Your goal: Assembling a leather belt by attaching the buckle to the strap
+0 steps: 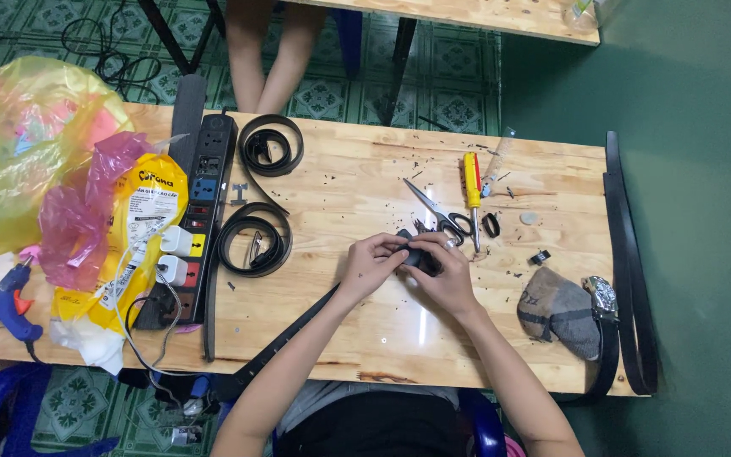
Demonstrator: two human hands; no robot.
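Observation:
Over the middle of a wooden table (365, 330), my left hand (371, 264) and my right hand (446, 278) meet on the end of a black belt (417, 256). Both hands pinch it between fingers and thumbs. The strap (285, 343) runs from under my left wrist down to the table's near edge. Whether the belt end carries a buckle is hidden by my fingers.
Scissors (433, 211) and a yellow-handled screwdriver (472, 190) lie just beyond my hands. Two coiled black belts (255, 241) and a black power strip (200, 220) sit to the left, beside plastic bags (27, 152) and a blue glue gun (6, 296). A grey pouch (562, 311), a watch (602, 296) and another belt (632, 271) occupy the right edge. A person's legs (268, 51) stand behind the table.

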